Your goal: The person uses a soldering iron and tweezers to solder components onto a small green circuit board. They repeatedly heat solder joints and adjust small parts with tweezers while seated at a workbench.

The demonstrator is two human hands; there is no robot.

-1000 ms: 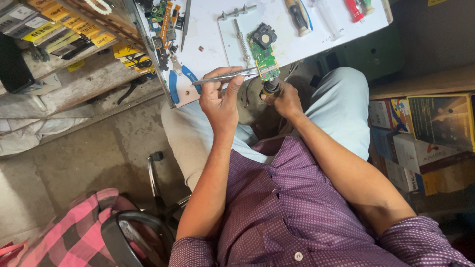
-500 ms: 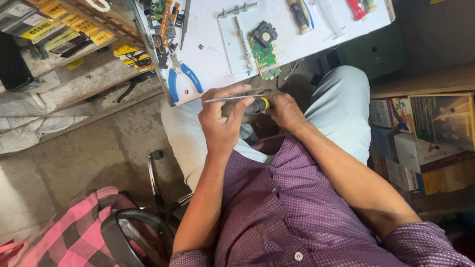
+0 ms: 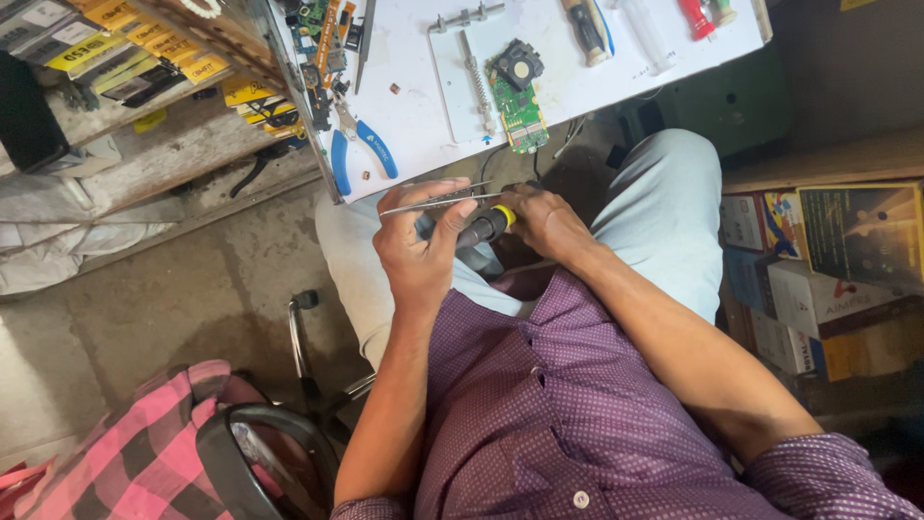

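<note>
Over the lap, just near of the worktop's (image 3: 423,116) near edge: black-handled screwdriver with a yellow collar (image 3: 486,226), lying roughly level, held between both hands. Left hand (image 3: 419,255) fingers are curled shut round the handle end; the same hand also pinches a pair of thin metal tweezers (image 3: 438,199) between thumb and forefinger, tips pointing left. Right hand (image 3: 549,221) is closed over the far end of the screwdriver; its fingertips are hidden, so what they touch cannot be told. Hands touching or nearly touching each other.

On the worktop, far of the hands:
- green circuit board (image 3: 520,101) with a black round part at its far end, lying on a white sheet, just beyond the right hand
- blue-handled pliers (image 3: 361,149) near the left edge, handles pointing near
- a metal bar with clamps (image 3: 467,17) at the far edge
- a dark-handled tool (image 3: 587,29) and a red object (image 3: 695,17) far right, partly cut off.

Left of the worktop: a shelf with yellow-labelled packets (image 3: 125,43). Right of the person's knee: stacked cardboard boxes (image 3: 818,270). Near left: pink checked cloth (image 3: 144,453) beside a black chair rim (image 3: 231,453). Person wears a purple checked shirt (image 3: 558,414) and light trousers.
</note>
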